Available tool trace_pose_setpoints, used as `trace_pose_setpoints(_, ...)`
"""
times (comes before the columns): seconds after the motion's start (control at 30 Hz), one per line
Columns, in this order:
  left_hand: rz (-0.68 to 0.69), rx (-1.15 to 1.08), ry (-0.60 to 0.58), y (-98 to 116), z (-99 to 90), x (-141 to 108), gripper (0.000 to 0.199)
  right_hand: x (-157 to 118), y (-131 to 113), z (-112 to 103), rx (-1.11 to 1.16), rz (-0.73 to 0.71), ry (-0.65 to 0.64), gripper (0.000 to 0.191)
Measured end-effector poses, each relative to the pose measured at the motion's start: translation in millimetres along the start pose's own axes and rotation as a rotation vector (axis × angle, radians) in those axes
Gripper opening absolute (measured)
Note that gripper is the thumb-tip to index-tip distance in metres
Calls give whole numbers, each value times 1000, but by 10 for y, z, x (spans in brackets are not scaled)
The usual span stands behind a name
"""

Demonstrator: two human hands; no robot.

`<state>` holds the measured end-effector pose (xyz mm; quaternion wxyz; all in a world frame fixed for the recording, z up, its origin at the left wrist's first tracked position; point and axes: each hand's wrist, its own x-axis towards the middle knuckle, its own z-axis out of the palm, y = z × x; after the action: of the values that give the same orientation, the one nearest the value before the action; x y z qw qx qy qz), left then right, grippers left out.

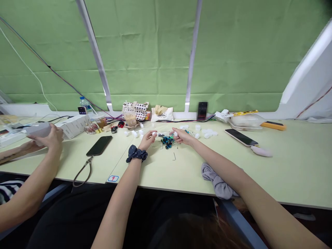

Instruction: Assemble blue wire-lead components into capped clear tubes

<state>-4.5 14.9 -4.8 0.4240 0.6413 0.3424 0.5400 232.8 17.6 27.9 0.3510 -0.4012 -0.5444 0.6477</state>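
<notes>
Both hands meet above the middle of the table, fingers closed. My left hand [147,139], with a dark dotted scrunchie [136,154] at its wrist, pinches a small clear tube [161,134] with a white end. A small white cap [175,134] is between the fingertips of my right hand [183,136]. Just below and between the hands lies a pile of shiny blue-green and black small metal parts [168,141], too small to name. An L-shaped hex key [174,156] lies nearer to me. White caps [134,134] and white pieces [209,133] lie on both sides.
A black phone [99,146] with a strap lies left, another phone [241,137] right. A grey cloth [219,181] sits at the front edge under my right forearm. Behind stand a drink cup [130,117] and a white bag [162,114]. A co-worker's hands [53,137] hold a pale box at left.
</notes>
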Motion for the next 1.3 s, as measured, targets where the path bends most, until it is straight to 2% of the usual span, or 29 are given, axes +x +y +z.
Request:
trace_pose_setpoints(0.13,-71,-29,48,-12,79,35,34,5,20,82,-98,-72,112,42)
trace_pose_setpoints(0.37,-89,111,186,54,110,22,23,21,50,178,-201,-204,109,39)
trace_pose_setpoints(0.53,-197,64,205,40,73,28,14,17,81,179,-445,-462,141,33)
trace_pose_setpoints(0.67,-294,4,323,26,16,45,12,1,99,128,-628,-632,93,34)
trace_pose_setpoints(0.77,-338,-18,389,31,-54,55,14,31,116,57,-664,-733,123,36)
trace_pose_setpoints(0.87,-347,-25,426,36,-104,57,15,33,110,5,-668,-719,133,37)
trace_pose_setpoints(1.1,-299,-39,360,12,-57,45,15,-110,6,87,-695,-586,-113,42)
trace_pose_setpoints(1.3,-272,-5,354,27,-62,27,15,-114,-9,111,-583,-521,-68,37)
